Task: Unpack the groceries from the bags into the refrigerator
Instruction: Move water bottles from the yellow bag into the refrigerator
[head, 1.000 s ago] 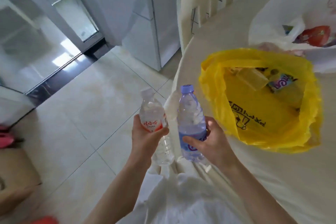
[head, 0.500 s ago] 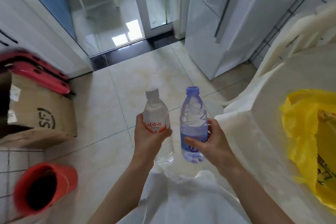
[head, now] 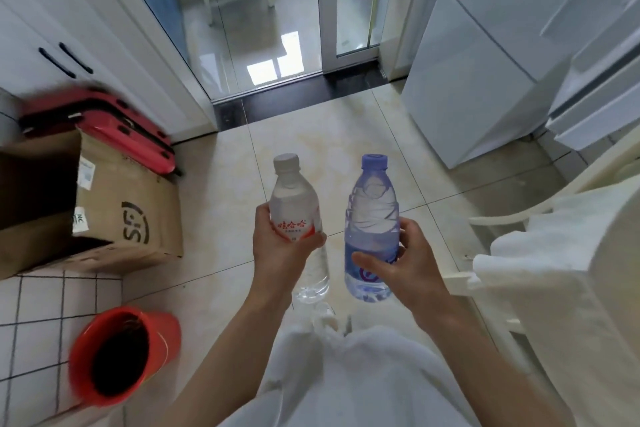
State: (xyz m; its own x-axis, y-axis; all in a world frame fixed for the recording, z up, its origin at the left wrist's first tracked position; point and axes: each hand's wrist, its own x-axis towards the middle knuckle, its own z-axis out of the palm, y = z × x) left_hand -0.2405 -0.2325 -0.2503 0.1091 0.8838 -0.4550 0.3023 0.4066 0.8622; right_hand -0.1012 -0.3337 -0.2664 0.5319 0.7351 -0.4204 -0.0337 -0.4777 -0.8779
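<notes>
Head view: left hand (head: 280, 250) grips clear bottle w/ red label (head: 294, 215), right hand (head: 398, 270) grips blue-tinted bottle (head: 372, 218), both upright over floor tiles; fridge (head: 485, 80) ahead-right, doors closed, so nothing stored yet, prob early stage

Beige tiled floor (head: 221, 246) with cardboard box (head: 128, 218), red bucket (head: 121, 357), red suitcase (head: 114, 125), white refrigerator (head: 478, 80).
</notes>
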